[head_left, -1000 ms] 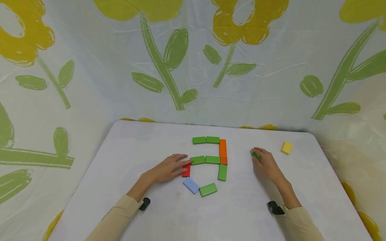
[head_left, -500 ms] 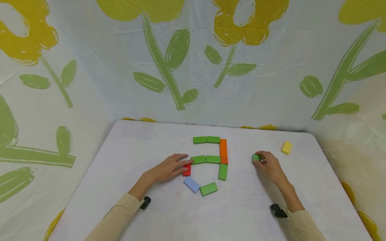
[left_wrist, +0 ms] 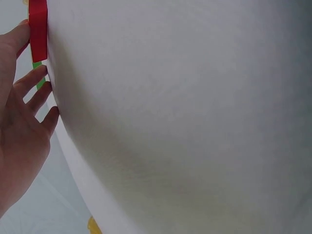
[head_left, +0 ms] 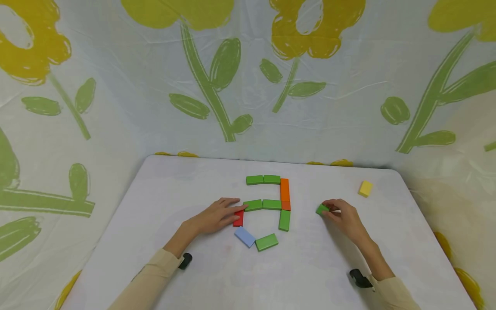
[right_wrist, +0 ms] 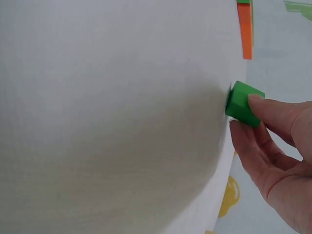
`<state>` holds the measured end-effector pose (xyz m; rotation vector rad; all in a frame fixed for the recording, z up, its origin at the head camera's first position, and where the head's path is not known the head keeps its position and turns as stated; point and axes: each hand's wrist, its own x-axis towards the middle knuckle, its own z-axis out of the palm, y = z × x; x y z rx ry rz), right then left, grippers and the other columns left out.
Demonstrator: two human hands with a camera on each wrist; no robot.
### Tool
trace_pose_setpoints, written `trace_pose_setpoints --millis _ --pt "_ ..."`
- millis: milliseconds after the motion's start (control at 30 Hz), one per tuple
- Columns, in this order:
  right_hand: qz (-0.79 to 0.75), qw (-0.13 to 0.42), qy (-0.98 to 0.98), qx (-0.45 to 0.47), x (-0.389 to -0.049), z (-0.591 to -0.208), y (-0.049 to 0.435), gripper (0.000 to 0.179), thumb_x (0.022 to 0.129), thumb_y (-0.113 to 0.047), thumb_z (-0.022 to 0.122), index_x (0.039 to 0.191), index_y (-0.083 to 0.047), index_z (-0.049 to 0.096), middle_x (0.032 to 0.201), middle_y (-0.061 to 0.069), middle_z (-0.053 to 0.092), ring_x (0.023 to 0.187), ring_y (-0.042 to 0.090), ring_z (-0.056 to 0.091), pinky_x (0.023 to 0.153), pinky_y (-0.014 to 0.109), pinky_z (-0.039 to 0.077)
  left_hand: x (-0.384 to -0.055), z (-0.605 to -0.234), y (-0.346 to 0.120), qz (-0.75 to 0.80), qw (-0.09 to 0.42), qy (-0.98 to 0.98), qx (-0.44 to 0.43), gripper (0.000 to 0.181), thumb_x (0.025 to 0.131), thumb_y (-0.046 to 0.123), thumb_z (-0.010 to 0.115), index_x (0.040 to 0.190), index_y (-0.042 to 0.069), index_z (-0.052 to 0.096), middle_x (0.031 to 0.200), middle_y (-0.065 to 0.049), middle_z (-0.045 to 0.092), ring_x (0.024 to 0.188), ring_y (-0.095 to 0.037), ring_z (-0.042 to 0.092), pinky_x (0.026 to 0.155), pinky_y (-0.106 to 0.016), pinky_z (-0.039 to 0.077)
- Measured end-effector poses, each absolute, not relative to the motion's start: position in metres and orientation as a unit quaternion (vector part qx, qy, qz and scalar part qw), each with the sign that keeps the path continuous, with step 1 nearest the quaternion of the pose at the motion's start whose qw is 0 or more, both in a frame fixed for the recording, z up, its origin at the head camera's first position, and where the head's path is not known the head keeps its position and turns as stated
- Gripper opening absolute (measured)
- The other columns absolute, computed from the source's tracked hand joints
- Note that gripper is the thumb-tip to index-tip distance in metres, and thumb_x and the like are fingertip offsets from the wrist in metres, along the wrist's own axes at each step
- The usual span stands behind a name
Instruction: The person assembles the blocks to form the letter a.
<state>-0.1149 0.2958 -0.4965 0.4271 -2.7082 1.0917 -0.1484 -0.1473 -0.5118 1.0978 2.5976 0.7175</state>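
My right hand [head_left: 346, 217] pinches a small green block [right_wrist: 243, 103] between thumb and fingertips, close over the white table right of the other blocks. My left hand [head_left: 214, 216] lies low at the left side of the layout, fingers extended. Its thumb touches the red block [left_wrist: 38, 34], partly hidden by the hand in the head view. The index fingertip reaches the left end of a green block [head_left: 253, 205] in the middle row. That row meets an orange column [head_left: 285, 191], with a green block [head_left: 284, 220] below it.
Two green blocks [head_left: 263, 179] form the top row. A light blue block [head_left: 245, 237] and a green block [head_left: 267, 242] lie slanted at the near end. A yellow block [head_left: 365, 188] sits apart, far right. A flower-printed sheet [head_left: 333, 129] rises behind the table [head_left: 186, 181].
My right hand has moved slightly left and toward me with the green block, which has turned in its fingers. The left hand has stayed in place.
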Motion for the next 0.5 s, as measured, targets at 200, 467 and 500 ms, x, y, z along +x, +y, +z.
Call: trace_pose_setpoints --millis 200,467,500 --pt "0.382 0.083 -0.909 0.147 -0.106 -0.496 0.291 0.025 0.088 0.004 0.078 0.112 0.004 0.071 0.102 0.012 0.070 0.090 0.028 0.068 0.075 0.022 0.059 -0.150 -0.514 -0.148 0.243 0.117 0.887 0.375 0.051 0.108 0.030 0.055 0.157 0.021 0.045 0.160 -0.014 0.039 0.146 -0.037 0.034 0.116 -0.057 0.034" --pt "0.405 0.055 -0.899 0.157 -0.094 -0.493 0.278 0.026 0.088 0.003 0.078 0.113 0.002 0.072 0.102 0.010 0.071 0.091 0.024 0.069 0.076 0.029 0.061 -0.150 -0.512 -0.147 0.246 0.121 0.886 0.373 0.051 0.108 0.029 0.055 0.157 0.021 0.045 0.160 -0.014 0.039 0.146 -0.037 0.034 0.116 -0.058 0.033" --pt "0.410 0.049 -0.897 0.159 -0.093 -0.493 0.277 0.026 0.088 0.002 0.078 0.113 0.002 0.072 0.102 0.010 0.071 0.091 0.022 0.069 0.077 0.029 0.061 -0.150 -0.512 -0.147 0.248 0.120 0.886 0.373 0.051 0.108 0.029 0.055 0.157 0.020 0.045 0.160 -0.014 0.039 0.145 -0.037 0.034 0.116 -0.058 0.033"
